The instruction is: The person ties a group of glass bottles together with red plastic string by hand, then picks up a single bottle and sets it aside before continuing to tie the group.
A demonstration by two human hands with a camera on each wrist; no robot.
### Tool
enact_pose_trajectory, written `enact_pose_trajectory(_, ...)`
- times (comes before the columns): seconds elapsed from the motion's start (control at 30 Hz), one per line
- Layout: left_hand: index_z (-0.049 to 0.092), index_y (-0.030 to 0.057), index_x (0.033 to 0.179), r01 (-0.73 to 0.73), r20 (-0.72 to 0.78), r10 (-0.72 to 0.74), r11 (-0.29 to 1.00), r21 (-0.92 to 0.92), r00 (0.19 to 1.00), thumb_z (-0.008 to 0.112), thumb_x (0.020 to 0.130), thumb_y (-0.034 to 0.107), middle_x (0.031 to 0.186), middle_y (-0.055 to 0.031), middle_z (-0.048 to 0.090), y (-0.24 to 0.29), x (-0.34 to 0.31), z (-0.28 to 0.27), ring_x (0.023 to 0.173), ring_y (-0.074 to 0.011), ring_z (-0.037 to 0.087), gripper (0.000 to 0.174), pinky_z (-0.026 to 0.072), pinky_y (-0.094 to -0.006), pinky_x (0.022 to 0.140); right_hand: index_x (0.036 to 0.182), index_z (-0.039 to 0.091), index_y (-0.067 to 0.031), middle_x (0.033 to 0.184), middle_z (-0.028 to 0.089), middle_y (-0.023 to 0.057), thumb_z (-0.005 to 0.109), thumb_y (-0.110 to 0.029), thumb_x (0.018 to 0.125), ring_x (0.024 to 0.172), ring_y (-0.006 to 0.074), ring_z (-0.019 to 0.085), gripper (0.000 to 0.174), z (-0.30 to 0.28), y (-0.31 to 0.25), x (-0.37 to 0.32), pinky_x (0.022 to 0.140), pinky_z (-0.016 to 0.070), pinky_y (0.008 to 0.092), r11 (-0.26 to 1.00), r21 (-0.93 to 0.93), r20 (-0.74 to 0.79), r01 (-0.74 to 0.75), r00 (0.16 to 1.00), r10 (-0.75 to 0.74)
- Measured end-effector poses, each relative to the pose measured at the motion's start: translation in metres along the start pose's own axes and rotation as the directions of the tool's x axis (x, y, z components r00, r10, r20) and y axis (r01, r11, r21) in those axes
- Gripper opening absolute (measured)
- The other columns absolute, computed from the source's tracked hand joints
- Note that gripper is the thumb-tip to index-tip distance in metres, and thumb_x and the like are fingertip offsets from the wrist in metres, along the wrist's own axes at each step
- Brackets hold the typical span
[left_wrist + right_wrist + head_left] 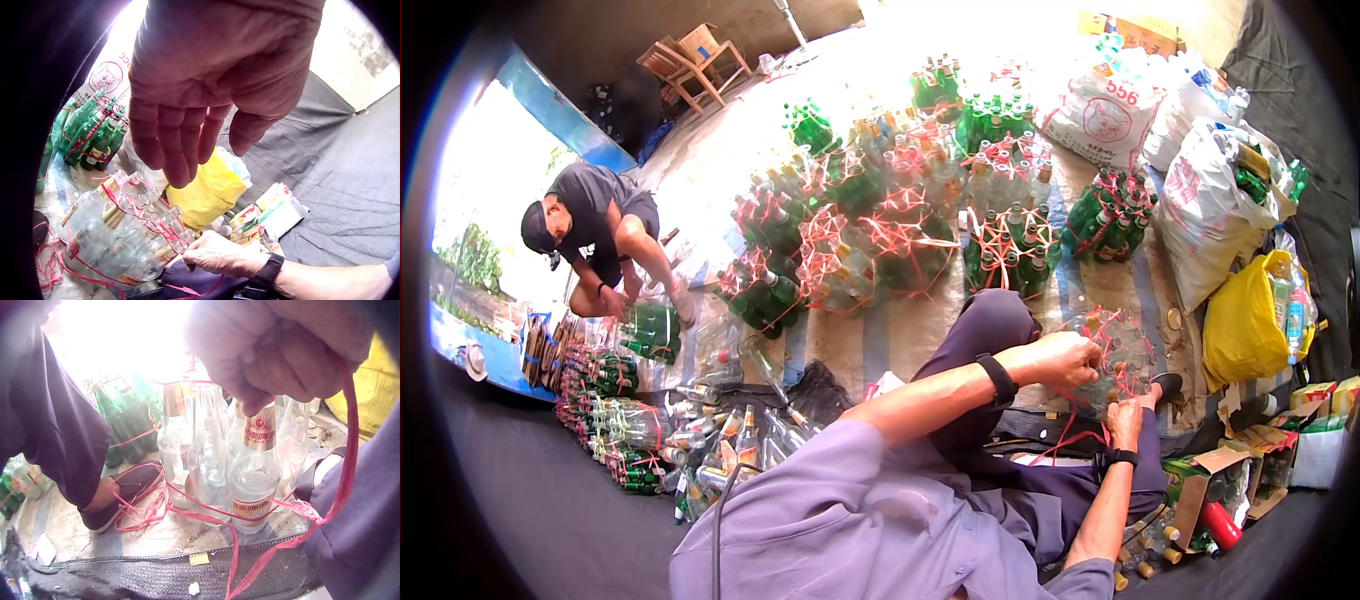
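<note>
A bundle of clear glass bottles (212, 456) stands upright between the person's legs, bound round with red plastic twine (212, 519). Above the bundle hangs my left hand (219, 81), its fingers loosely bent with nothing between them. My right hand (287, 350) is curled at the bottle necks and grips the red twine, which loops down from it to the bundle's side. More loose twine (50, 272) lies in a tangle beside the bottles. In the head view the left hand (1072, 360) is a little behind and left of the right hand (1125, 422).
Several tied bundles of green bottles (1010, 250) and clear ones stand ahead. At right are full white sacks (1100, 115), a yellow bag (1255, 320) and cardboard boxes (1200, 490). Loose bottles (745, 445) lie at left, where another person (605, 230) bends over green bottles (650, 330).
</note>
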State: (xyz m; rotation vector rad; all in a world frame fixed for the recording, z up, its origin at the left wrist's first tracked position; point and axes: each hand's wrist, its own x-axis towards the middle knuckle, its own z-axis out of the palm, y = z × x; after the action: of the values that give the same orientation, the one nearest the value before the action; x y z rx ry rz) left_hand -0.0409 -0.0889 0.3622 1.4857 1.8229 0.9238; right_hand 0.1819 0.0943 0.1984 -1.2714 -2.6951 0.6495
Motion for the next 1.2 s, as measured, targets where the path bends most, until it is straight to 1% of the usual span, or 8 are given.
enact_pose_trajectory(0.23,0.065,0.0011,0.091,-0.023,-0.01,0.023,1.0,0.018,1.0,0.062,0.082,0.025,0.075,-0.0198,0.066,-0.003,-0.001,0.002,0.074,-0.0374,0.066,0.026,0.0505,-0.0451,0.068,0.07,0.064,0.0074,0.075,0.064,0.029,0.055,-0.018,0.075,0.076,0.0463,0.065,0.028,-0.002,-0.003,-0.001,0.073,0.0512,0.0526,0.999,-0.016,-0.015,0.035,0.999,-0.035)
enact_pose_trajectory(0.3,0.065,0.0006,0.09,-0.034,-0.022,0.034,0.999,-0.01,0.999,0.063,0.081,0.025,0.074,-0.0201,0.066,-0.003,-0.001,0.003,0.073,-0.0376,0.066,0.026,0.0505,-0.0451,0.067,0.072,0.064,0.008,0.076,0.064,0.0291,0.054,-0.017,0.076,0.076,0.0461,0.065,0.028,-0.001,0.0,0.001,0.073,0.0515,0.0521,0.987,-0.114,-0.006,0.117,0.993,-0.118)
enact_pose_trajectory(0.4,0.065,0.0002,0.089,-0.039,-0.025,0.039,0.999,0.011,0.999,0.063,0.081,0.024,0.074,-0.0204,0.066,-0.001,-0.002,0.001,0.073,-0.0378,0.066,0.025,0.0508,-0.0449,0.067,0.072,0.064,0.0086,0.076,0.064,0.0293,0.054,-0.017,0.077,0.077,0.0462,0.065,0.028,0.0,0.001,0.002,0.073,0.0514,0.0522,0.989,-0.115,0.021,0.09,0.996,-0.088)
enact_pose_trajectory(0.5,0.065,0.0002,0.089,-0.044,-0.028,0.044,0.999,0.01,0.999,0.063,0.081,0.023,0.074,-0.0206,0.066,-0.002,-0.002,0.002,0.072,-0.0381,0.066,0.025,0.051,-0.045,0.066,0.071,0.063,0.0097,0.076,0.064,0.0301,0.053,-0.017,0.077,0.077,0.0463,0.065,0.029,-0.002,-0.002,0.0,0.072,0.0514,0.0524,0.995,-0.075,0.001,0.064,0.998,-0.064)
enact_pose_trajectory(0.63,0.065,0.0002,0.089,-0.047,-0.033,0.047,0.999,0.009,0.998,0.062,0.081,0.023,0.073,-0.0206,0.066,-0.003,-0.002,0.003,0.072,-0.0382,0.066,0.024,0.0511,-0.0452,0.066,0.07,0.062,0.0104,0.076,0.063,0.0307,0.053,-0.017,0.077,0.076,0.0464,0.065,0.029,-0.004,-0.002,0.001,0.071,0.0513,0.0526,0.992,-0.076,0.026,0.103,0.995,-0.101)
enact_pose_trajectory(0.8,0.065,0.0003,0.089,-0.041,-0.023,0.041,0.999,0.001,0.999,0.062,0.081,0.023,0.073,-0.0205,0.066,-0.002,-0.001,0.002,0.072,-0.0383,0.066,0.024,0.0512,-0.0453,0.067,0.068,0.062,0.0096,0.075,0.063,0.0307,0.054,-0.017,0.076,0.073,0.0464,0.065,0.029,0.005,0.009,0.005,0.068,0.0507,0.0528,0.994,-0.067,0.022,0.083,0.996,-0.082)
enact_pose_trajectory(0.93,0.065,0.0003,0.088,-0.044,-0.028,0.044,0.999,0.005,0.999,0.062,0.08,0.023,0.072,-0.0209,0.066,-0.001,-0.002,0.003,0.071,-0.0384,0.066,0.024,0.0513,-0.0452,0.066,0.068,0.062,0.0092,0.074,0.063,0.0305,0.054,-0.018,0.077,0.073,0.0463,0.065,0.029,-0.002,0.001,0.002,0.068,0.051,0.0526,0.997,-0.063,0.03,0.045,0.999,-0.043)
enact_pose_trajectory(1.2,0.065,0.0004,0.089,-0.033,-0.008,0.033,0.999,0.024,0.999,0.061,0.08,0.023,0.073,-0.021,0.066,-0.002,-0.001,0.003,0.072,-0.0381,0.066,0.025,0.0512,-0.0453,0.066,0.068,0.063,0.0082,0.073,0.063,0.0293,0.055,-0.019,0.077,0.072,0.046,0.065,0.029,0.0,0.005,0.002,0.069,0.0516,0.0519,0.988,-0.081,-0.004,0.13,0.991,-0.131)
